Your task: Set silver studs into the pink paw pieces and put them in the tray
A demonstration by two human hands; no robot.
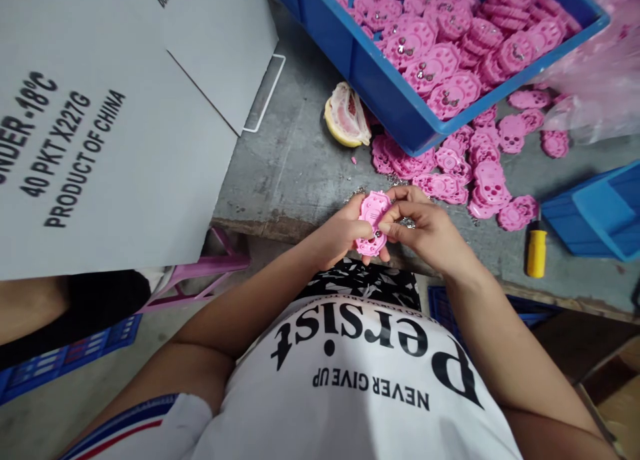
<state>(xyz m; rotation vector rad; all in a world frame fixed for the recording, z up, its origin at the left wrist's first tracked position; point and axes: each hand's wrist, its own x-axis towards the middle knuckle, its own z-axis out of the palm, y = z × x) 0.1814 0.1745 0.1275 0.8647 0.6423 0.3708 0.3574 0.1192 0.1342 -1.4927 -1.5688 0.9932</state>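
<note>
A: What takes up the most room?

B: A grey cardboard carton (100, 113) with black print, covering the upper left. Beside it runs the grey surface (295, 160), and on its far side stands a blue bin (395, 100) heaped with pink plastic parts.

A: And outside the bin?

B: A loose pile of pink parts (465, 173) lies on the surface just in front of the bin. A second blue tray (595, 220) sits at the right edge. A piece of pomelo (346, 117) rests against the bin's near left corner, and a yellow-handled screwdriver (536, 249) lies near the tray.

A: The hands?

B: Both meet at the near edge of the surface. The left hand (340, 237) has its grip clamped on a single pink part (373, 223), held upright from the left and below. The right hand (425, 230) touches the same part, its fingertips pinched together at the part's right side, perhaps on something small, though that is too tiny to tell.
</note>
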